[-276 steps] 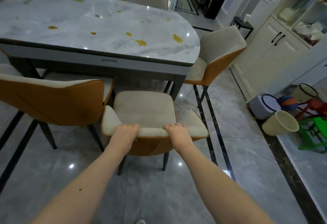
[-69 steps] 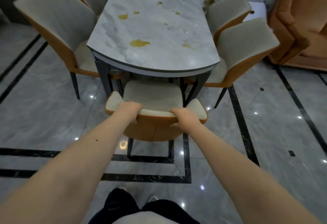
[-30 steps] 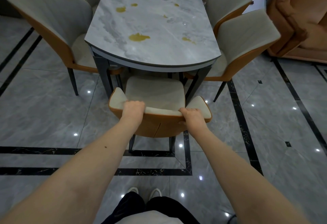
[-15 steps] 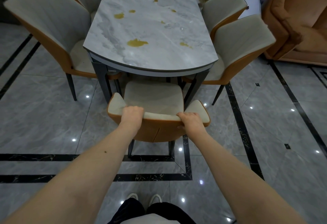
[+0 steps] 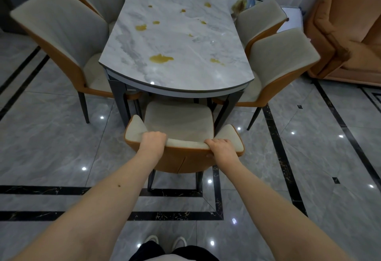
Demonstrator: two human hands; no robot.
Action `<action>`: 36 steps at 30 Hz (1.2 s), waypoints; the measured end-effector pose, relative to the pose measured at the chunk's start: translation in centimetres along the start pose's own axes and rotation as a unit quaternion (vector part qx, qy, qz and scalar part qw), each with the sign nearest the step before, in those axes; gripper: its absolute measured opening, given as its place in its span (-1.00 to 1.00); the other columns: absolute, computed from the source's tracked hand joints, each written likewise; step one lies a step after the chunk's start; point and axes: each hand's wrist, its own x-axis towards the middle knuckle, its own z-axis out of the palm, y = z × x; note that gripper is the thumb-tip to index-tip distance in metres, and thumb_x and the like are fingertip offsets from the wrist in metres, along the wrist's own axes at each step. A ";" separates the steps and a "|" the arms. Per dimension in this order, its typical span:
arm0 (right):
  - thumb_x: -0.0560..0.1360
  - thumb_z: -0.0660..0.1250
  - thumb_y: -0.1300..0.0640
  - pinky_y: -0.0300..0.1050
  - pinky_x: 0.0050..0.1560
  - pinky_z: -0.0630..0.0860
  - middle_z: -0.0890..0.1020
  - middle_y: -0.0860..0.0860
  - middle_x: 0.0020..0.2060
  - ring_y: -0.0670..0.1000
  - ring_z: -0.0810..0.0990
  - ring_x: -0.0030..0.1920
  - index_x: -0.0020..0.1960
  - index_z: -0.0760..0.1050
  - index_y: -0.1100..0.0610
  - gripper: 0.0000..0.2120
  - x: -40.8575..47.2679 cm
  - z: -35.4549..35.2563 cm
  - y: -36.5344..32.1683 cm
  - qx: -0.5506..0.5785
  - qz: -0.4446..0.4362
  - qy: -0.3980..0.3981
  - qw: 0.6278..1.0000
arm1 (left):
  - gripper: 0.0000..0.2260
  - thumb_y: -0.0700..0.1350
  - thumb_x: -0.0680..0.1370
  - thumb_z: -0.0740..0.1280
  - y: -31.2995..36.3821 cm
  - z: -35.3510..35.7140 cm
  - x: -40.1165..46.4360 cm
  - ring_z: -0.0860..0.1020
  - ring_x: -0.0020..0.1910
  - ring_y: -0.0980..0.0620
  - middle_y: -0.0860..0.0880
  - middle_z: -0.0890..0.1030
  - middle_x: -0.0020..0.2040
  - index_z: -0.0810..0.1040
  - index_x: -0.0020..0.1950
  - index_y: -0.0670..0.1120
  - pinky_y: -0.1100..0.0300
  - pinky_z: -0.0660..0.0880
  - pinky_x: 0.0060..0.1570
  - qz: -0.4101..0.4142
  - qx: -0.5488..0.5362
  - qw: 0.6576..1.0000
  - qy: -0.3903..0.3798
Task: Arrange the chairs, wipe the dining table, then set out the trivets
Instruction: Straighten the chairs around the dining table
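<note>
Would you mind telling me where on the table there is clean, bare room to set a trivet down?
The near curved end of the dining table is bare, bordered by the rim and the large yellow stain. The marble right of that stain is partly free too. The far half is crowded with small stains. Both hands, left hand and right hand, grip the end chair.

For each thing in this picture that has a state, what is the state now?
end chair: upright, seat partly under the table, gripped by both hands.
left hand: grips the chair's backrest top.
right hand: grips the chair's backrest top.
dining table: top marked with yellow stains, not yet wiped.
</note>
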 end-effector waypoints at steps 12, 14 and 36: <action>0.55 0.28 0.12 -0.02 0.28 0.28 0.57 -0.01 0.12 0.06 0.50 0.18 0.26 0.38 0.01 -0.70 1.9 -0.2 -0.4 0.004 0.002 0.000 1.000 | -0.76 -0.21 0.54 0.29 -1.2 -0.2 1.6 0.54 0.15 -0.05 -0.06 0.56 0.15 0.46 0.20 -0.04 0.12 0.41 0.06 0.004 -0.009 1.000 0.005; 0.56 0.27 0.11 -0.02 0.27 0.27 0.57 0.00 0.13 0.07 0.50 0.18 0.26 0.38 0.02 -0.72 2.5 -0.3 -0.5 0.008 0.005 0.002 1.000 | -0.76 -0.20 0.54 0.30 -1.5 -0.3 2.1 0.54 0.13 -0.05 -0.06 0.56 0.14 0.46 0.19 -0.05 0.12 0.41 0.05 0.004 -0.012 1.000 0.005; 0.54 0.29 0.15 0.00 0.34 0.26 0.55 0.01 0.15 0.07 0.50 0.20 0.30 0.36 0.00 -0.66 7.6 -2.2 0.1 0.015 0.020 0.002 1.000 | -0.79 -0.20 0.53 0.32 -2.8 -1.3 7.8 0.56 0.07 -0.04 -0.04 0.57 0.08 0.45 0.15 -0.05 0.13 0.44 -0.01 -0.003 -0.016 1.000 0.025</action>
